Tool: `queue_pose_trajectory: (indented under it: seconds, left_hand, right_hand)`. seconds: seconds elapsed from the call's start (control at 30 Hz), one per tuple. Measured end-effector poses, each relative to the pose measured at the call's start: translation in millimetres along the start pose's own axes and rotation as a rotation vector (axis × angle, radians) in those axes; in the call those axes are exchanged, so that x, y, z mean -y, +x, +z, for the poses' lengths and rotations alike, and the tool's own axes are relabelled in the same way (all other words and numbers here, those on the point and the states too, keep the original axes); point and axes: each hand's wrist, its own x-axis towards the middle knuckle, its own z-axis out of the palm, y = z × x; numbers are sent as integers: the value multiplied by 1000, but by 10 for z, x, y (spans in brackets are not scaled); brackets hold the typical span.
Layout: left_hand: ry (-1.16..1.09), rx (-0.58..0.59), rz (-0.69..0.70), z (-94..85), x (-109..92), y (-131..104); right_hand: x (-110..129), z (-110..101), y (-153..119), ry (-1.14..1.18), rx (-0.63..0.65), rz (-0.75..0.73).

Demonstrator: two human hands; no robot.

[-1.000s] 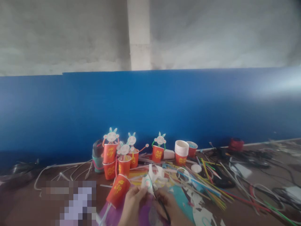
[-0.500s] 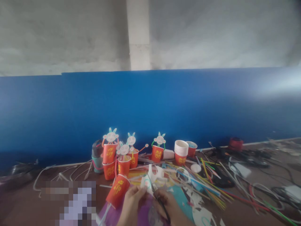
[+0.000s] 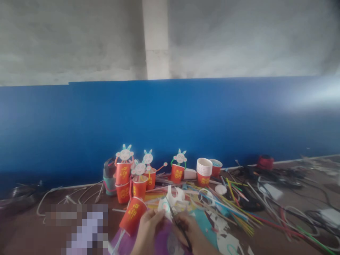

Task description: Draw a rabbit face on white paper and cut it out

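Observation:
My left hand (image 3: 151, 223) pinches a small white piece of paper (image 3: 162, 205) with a coloured round drawing on it. In my right hand (image 3: 188, 226) is a pair of dark scissors (image 3: 177, 224), their blades pointing up and left against that paper. Just left of my left hand, a red paper cup (image 3: 133, 216) with yellow characters lies tilted, a pale straw at its lower end. White paper offcuts (image 3: 177, 194) are right behind the scissors' tips. Beneath my hands lie purple sheets (image 3: 162, 241) and a teal sheet (image 3: 205, 221).
Behind stand red cups with paper rabbit faces (image 3: 180, 157) and a stack of cups (image 3: 204, 170). Coloured straws or sticks (image 3: 236, 212) spread to the right, with paper scraps (image 3: 219, 225) nearer. Cables (image 3: 289, 219) cover the far right. A blue wall panel (image 3: 170, 117) rises behind.
Almost nothing differs. The scissors and both hands stay at the white paper, with only a very slight shift of the view.

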Motion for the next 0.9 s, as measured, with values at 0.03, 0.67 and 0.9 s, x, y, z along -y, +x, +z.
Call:
queue_pose_trajectory:
  seconds: [0.03,0.67,0.9]
  left_hand:
    - [-10,4,-2,1,0,2]
    - [201,-44,84,-18,61,19]
    - [155,-6,85,-30,86,29]
  right_hand:
    - [-15,-1,5,16,-10,12]
    - [42,35,-31,106,42,43]
    - [48,71,-30,123,50,25]
